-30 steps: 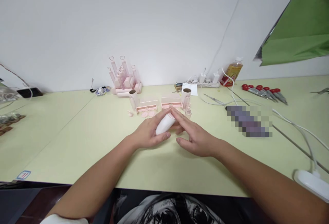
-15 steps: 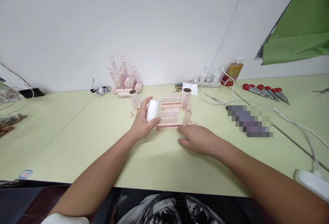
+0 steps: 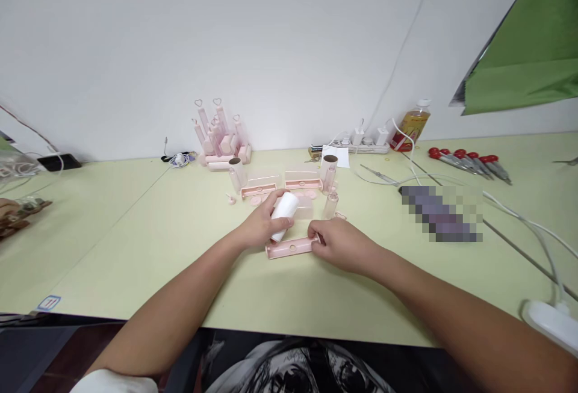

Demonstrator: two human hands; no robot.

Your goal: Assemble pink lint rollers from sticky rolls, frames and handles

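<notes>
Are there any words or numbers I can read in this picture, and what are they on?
"11", or at least two red strokes that look like it: on the small blue-framed sign at the near edge of the table, on the left.
Label of the drink bottle: too small and blurred to read.
White roll and pink holder: no writing that I can make out.

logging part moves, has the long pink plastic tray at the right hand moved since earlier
Yes, the long pink plastic tray has moved toward the near edge of the pale green tabletop.
</notes>
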